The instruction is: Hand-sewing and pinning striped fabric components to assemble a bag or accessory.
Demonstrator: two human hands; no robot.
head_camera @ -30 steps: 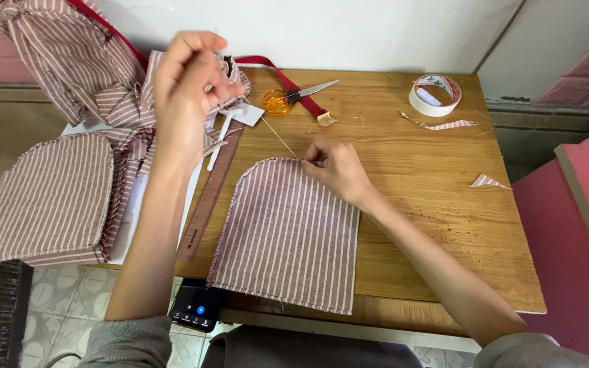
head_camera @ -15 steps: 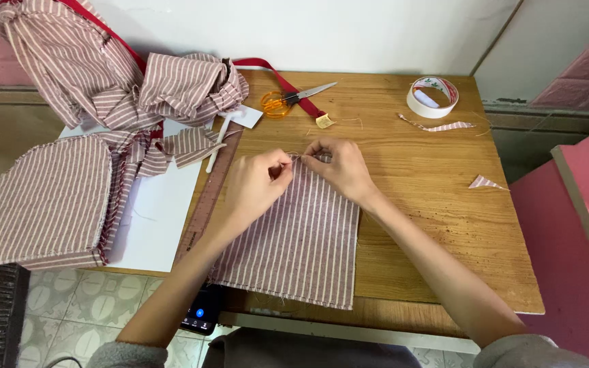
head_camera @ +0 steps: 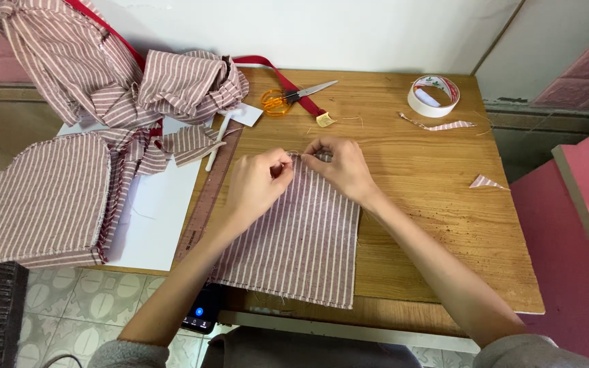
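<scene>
- Where the wooden table (head_camera: 438,225) met the person's lap, a dark phone with a lit screen (head_camera: 199,315) poked out under its near edge.
- On the table lay a flat maroon-and-white striped fabric panel (head_camera: 294,245), hem toward the person.
- At its far edge, the left hand (head_camera: 257,184) was curled, fingertips pinched on the cloth; whether it held a needle I could not tell.
- Just beside it, the right hand (head_camera: 339,167) gripped the same edge, fingers bent closed.
- Left of these sat a long brown ruler (head_camera: 206,204), white paper (head_camera: 155,218) and stacked striped pieces (head_camera: 42,197).
- Farther off were orange-handled scissors (head_camera: 288,99), a white tape roll (head_camera: 433,95) and heaped striped cloth (head_camera: 103,75).
</scene>
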